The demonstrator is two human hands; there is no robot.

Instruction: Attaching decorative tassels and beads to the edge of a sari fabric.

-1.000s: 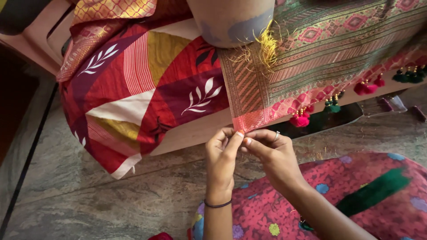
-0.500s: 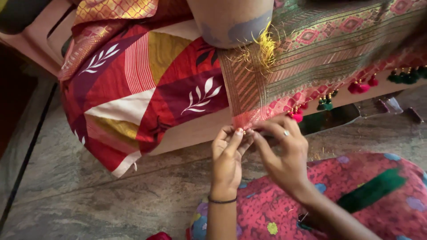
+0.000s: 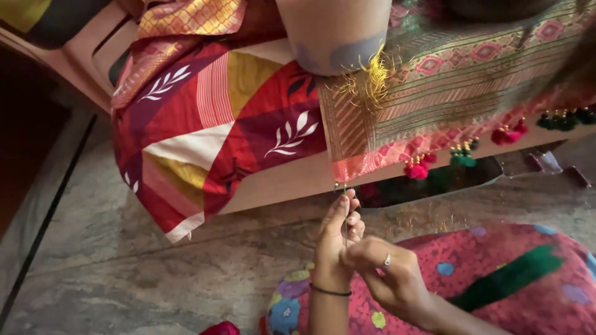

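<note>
Both hands have been drawn down from the pink-and-gold woven cloth's hem [image 3: 347, 169], the left hand [image 3: 338, 232] and right hand [image 3: 385, 270] pinched together on a thin taut thread [image 3: 345, 214], suggesting a stitch being pulled tight.

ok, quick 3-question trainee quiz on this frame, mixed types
1. True or false: both hands are pinched together just below the corner of the woven cloth.
2. Which hand wears a ring? A) left hand B) right hand C) neither
3. Fill in: along the cloth's hanging edge sit red and ____ tassels.

Key: 1 true; 2 B; 3 green
</note>
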